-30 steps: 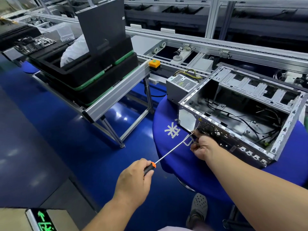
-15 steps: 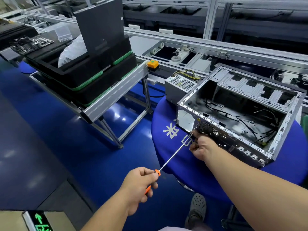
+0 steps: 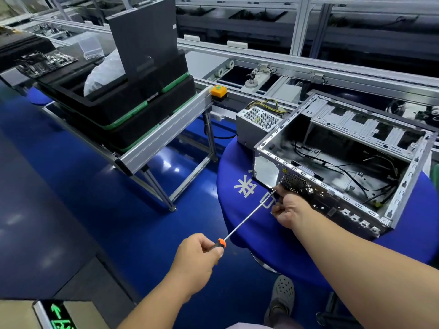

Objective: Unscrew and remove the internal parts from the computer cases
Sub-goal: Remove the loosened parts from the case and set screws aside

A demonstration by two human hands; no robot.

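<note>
An open metal computer case (image 3: 403,167) lies on its side on a round blue-covered table (image 3: 240,210), with loose black cables inside. My left hand (image 3: 197,260) grips the orange-and-black handle of a long screwdriver (image 3: 247,217). Its thin shaft runs up and right to the case's rear panel, below the fan grille (image 3: 295,184). My right hand (image 3: 288,207) pinches the shaft near its tip, against the panel. The tip itself is hidden by my fingers.
A grey power supply (image 3: 257,124) with yellow wires stands on the table behind the case. Left of it, an aluminium stand (image 3: 164,138) carries stacked black trays with green edges. A conveyor line (image 3: 285,65) runs behind. My shoe (image 3: 282,295) is under the table.
My left hand has shifted its grip on the screwdriver handle, fingers loosening half a second ago and closing round it again now. My right hand stays at the tip.
</note>
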